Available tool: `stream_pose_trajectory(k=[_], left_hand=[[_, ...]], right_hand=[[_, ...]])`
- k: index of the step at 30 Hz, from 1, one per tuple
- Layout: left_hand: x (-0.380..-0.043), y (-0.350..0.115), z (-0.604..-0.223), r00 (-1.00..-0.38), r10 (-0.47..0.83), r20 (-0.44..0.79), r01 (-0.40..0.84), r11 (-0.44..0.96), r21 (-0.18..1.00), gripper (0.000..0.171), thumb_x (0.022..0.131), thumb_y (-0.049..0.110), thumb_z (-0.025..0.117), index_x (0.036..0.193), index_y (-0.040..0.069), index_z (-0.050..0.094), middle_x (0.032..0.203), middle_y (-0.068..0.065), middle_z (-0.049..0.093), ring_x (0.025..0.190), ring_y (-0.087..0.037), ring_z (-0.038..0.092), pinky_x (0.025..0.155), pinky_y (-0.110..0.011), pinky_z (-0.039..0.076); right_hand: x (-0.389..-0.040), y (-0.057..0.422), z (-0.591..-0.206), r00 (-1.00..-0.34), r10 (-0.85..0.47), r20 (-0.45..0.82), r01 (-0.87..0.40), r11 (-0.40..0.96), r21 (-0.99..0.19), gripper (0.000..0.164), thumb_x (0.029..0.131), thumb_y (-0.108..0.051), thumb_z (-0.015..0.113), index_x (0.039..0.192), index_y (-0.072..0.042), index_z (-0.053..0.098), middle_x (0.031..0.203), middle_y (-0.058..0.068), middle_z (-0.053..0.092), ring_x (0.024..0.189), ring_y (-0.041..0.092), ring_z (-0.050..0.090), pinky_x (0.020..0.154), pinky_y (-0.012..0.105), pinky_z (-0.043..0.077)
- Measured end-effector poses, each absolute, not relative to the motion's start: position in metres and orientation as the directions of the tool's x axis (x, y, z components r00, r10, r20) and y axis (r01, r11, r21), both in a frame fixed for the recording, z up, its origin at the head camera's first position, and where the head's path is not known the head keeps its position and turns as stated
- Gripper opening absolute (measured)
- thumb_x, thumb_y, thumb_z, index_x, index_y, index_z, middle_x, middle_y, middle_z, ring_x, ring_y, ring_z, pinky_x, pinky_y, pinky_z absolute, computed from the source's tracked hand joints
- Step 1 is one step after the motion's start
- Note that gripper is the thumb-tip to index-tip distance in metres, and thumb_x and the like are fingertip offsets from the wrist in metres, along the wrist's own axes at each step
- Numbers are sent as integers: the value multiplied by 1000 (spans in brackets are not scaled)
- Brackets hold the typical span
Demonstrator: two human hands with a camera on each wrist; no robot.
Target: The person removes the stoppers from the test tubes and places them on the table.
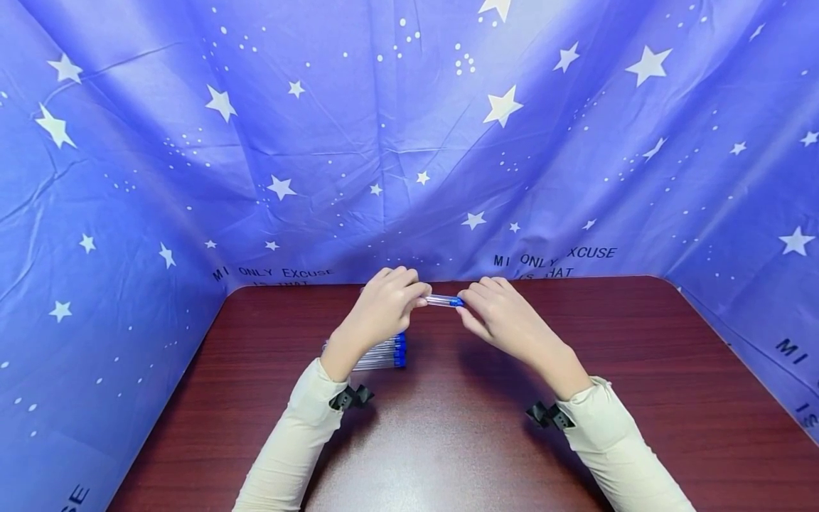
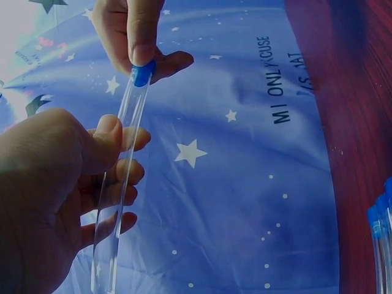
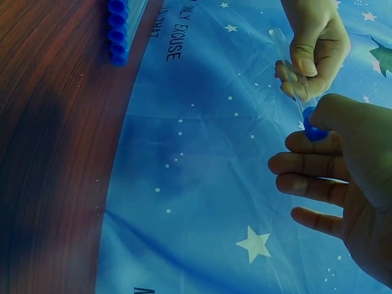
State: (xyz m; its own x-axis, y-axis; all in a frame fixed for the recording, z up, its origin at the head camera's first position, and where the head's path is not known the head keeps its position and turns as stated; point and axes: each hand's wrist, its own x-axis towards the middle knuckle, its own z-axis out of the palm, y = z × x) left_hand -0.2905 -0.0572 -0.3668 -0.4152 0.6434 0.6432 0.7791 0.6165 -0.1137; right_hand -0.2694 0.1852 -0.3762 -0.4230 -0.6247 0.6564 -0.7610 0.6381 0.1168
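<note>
Above the far part of the table, a clear test tube (image 2: 113, 226) with a blue stopper (image 3: 314, 125) is held between both hands. My left hand (image 1: 384, 302) grips the tube's clear body, thumb on one side and fingers on the other. My right hand (image 1: 508, 320) pinches the blue stopper between thumb and index finger, its other fingers stretched out loosely. The stopper sits in the mouth of the tube. No contents show inside the tube. Below my left hand, several more blue-capped tubes (image 1: 384, 353) lie side by side on the table, partly hidden by that hand and wrist.
The dark red wood-grain table (image 1: 461, 427) has rounded far corners. A blue curtain (image 1: 384, 142) printed with white stars and lettering hangs along its back and both sides. Black wrist cameras are strapped over both pale sleeves (image 1: 288, 434).
</note>
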Motion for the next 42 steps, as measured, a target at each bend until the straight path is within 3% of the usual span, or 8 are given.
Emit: stream_pose_trajectory(k=[22,42], left_hand=[[-288,-57,-366,-448,648,616,773,627,-97,10,98,16,66,97,12,75,83,1,60,81,-20,58,76,-31,45],[-294,-55,-369,-412,650,638,802,591,-84,7,95,20,71,98,13,73,88,3,62,84,-18,57,80,-32,48]], right_hand=[[-268,185,-377,-412,-626,662,-776,622,106,9,93,-13,61,90,-4,63,76,2,55,74,23,51,74,39,45],[-267,188,-375,-467,-628,623,-722,678,141,8,93,-14,66,92,-6,63,76,2,56,74,25,55,80,43,48]])
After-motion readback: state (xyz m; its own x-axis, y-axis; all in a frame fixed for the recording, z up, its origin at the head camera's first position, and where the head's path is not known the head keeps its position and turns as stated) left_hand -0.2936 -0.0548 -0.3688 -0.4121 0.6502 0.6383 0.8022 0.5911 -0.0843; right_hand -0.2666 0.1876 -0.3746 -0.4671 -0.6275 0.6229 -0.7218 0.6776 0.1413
